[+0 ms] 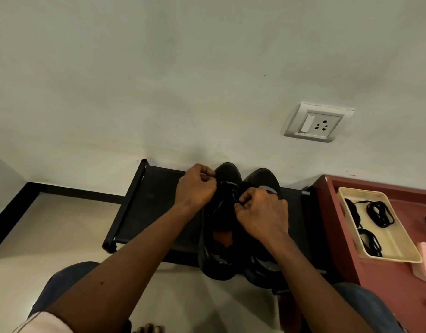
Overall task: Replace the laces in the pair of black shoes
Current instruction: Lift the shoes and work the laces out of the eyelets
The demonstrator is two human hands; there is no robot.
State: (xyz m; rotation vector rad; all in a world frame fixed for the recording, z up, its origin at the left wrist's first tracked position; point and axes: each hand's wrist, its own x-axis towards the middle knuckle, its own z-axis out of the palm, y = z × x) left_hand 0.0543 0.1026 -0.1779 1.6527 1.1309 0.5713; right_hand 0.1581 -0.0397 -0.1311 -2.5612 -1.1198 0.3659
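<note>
Shoes: the pair of black shoes (221, 265) sat side by side on a low black rack (144, 207), close to the wall (159, 92)
Shoe being worked on: it was the one on the person's left, and both hands met over its top part
Lace: a dark lace (231, 192) seemed to run between the two hands, but black on black made it hard to see
What could go wrong: the heels hung over the front edge of the rack, so a hard tug could pull the shoe off onto the floor (70, 227); the thin lace could also slip out of the fingers, or miss a hole in the dim light
Which way they pointed: toes to the wall, heels to the person, so the long way of each shoe ran from the person straight to the wall
Left hand (197, 186): fingers curled in tight, pinching what looked like the lace near the toe end
Right hand (262, 212): fingers curled too, pinching at the same spot from the other side
Tray (361, 189): a pale tray on a red table (380, 284) to the right held more black laces (379, 212), well apart from the shoes
</note>
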